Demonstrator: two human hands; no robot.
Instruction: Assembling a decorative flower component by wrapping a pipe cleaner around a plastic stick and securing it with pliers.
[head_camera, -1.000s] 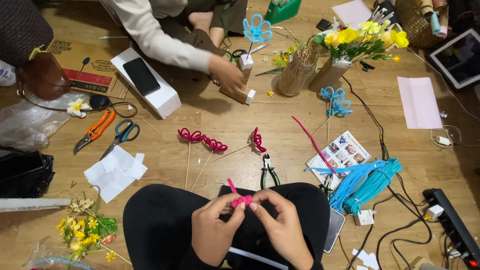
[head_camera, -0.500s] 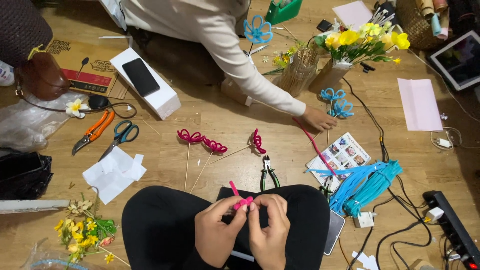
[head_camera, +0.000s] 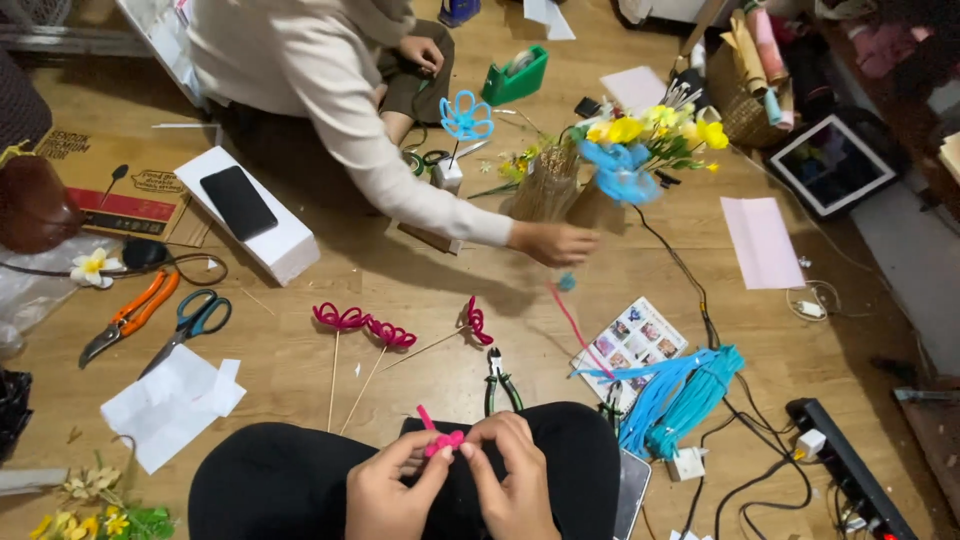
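Pink fuzzy pipe cleaner (head_camera: 438, 438), bent into a small loop, sits over the person's lap, pinched in the closed grip of both the left hand (head_camera: 392, 492) and right hand (head_camera: 512, 480), near green-handled pliers (head_camera: 498, 382) on the wooden floor (head_camera: 400, 290).

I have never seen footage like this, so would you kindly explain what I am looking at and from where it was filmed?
There is no machine here. A person wears a camera on the head, so the one picture looks down at their own lap and hands above a wooden floor. The left hand and right hand together pinch a small pink pipe cleaner, bent into a loop. On the floor lie finished pink curls on sticks, scissors, orange cutters, pliers, white paper and a bundle of blue pipe cleaners. A second person opposite stretches a hand beside a blue flower.
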